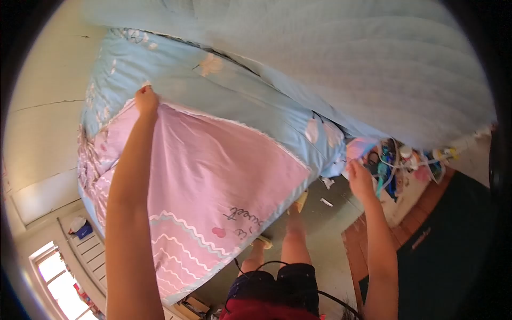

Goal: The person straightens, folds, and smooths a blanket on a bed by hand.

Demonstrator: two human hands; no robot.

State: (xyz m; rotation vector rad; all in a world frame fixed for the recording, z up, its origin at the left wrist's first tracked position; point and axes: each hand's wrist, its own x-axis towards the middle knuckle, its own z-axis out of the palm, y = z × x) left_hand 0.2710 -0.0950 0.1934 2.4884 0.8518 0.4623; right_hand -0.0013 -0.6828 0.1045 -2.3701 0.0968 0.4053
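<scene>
A pink duvet (213, 154) with white wavy lines, lettering and a small red heart lies across a light-blue flowered sheet (176, 69). My left hand (146, 100) is closed on the duvet's white-trimmed upper edge and lifts it into a peak. At the right, my right hand (361, 181) is held out beside the sheet's hanging corner, fingers pinched together. A small pale bit shows at those fingertips; whether it is cloth of the sheet or something else I cannot make out.
Pale blue sheer netting (362, 58) hangs over the top of the view. Cables and small items (397, 162) clutter the right, near a dark panel (453, 245) with a reddish-brown edge. Paper scraps (326, 202) lie on the floor. A bright window (61, 282) is at lower left.
</scene>
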